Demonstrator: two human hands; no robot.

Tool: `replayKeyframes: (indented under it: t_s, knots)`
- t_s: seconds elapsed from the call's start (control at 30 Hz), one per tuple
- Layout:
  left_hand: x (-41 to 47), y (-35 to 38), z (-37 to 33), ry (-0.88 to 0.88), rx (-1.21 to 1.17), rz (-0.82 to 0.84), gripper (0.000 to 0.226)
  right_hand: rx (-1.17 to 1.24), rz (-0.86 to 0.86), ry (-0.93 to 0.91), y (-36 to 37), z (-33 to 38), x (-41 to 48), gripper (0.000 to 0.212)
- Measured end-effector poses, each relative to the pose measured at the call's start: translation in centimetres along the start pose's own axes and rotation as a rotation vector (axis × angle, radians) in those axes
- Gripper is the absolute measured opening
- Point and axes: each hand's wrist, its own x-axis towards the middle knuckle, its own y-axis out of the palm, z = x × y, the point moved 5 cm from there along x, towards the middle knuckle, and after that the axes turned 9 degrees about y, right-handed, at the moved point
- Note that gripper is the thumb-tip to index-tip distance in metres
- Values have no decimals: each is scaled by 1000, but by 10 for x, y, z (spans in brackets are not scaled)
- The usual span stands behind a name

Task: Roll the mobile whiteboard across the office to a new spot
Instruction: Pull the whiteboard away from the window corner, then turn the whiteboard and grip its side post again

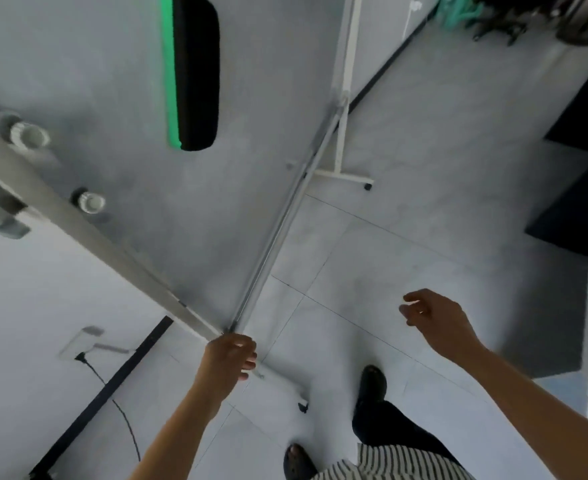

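A: Right there, mobile whiteboard (119, 81) filling the upper left, seen steeply from above, near corner of its frame at centre bottom.
B: Held how?
A: Gripped at that corner by the left hand (228, 355), fingers (247, 365) curled shut around the frame edge. Right hand (434, 320) off to the side, well apart from the board, fingers loosely half open, holding nothing.
B: On the board itself?
A: Black eraser with a green edge (192, 71) stuck to the surface, round magnets (91, 201) near the grey tray rail (77, 223). Stand leg and caster (367, 186) resting on the tiled floor (406, 244) beyond the far edge; another caster (303, 407) near the feet.
B: Step in hand?
A: Probably mid-roll, steering by one corner while walking; shoe (372, 381) stepping forward beside the frame.
B: Next?
A: Likely bringing the free hand onto the frame for steadier steering, keeping feet clear of the near caster. Also minding the black cable (119, 407) plugged into the wall socket (81, 342) at left, and the dark furniture (569, 188) at right.
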Motion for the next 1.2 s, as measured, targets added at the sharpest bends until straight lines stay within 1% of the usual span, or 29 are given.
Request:
replayKeyframes:
  t_s: [0.13,0.27,0.37,0.53,0.7,0.73,0.83,0.87,0.97,1.0,1.1,1.2]
  knots:
    - [43,36,-33,50,70,71,8,118,-101,157,-38,-62,25,14]
    - [99,85,-92,122,109,85,5,188,-156,220,-78,-93,80,11]
    - [136,133,-152,176,119,91,6,184,-161,222,-116,-94,132,10]
    - [193,215,-250,262,93,127,8,133,-187,165,-187,-74,217,14]
    - [253,265,-320,304,97,163,10,138,-199,186,-238,-60,285,16]
    - [269,273,-332,309,100,159,10,141,-199,189,-247,-58,301,21]
    - [323,292,-368,331,84,143,8,152,-236,199,-274,-52,355,50]
    - [344,299,-380,340,81,141,8,151,-245,204,-283,-49,377,50]
    - [402,319,-422,365,54,134,8,149,-262,234,-310,-37,439,25]
    - [423,326,-439,373,53,139,8,160,-276,239,-320,-32,461,21]
    - [482,350,-507,407,44,155,10,182,-316,247,-359,0,523,15]
    - [533,376,-579,466,59,183,10,202,-353,220,-397,29,578,14]
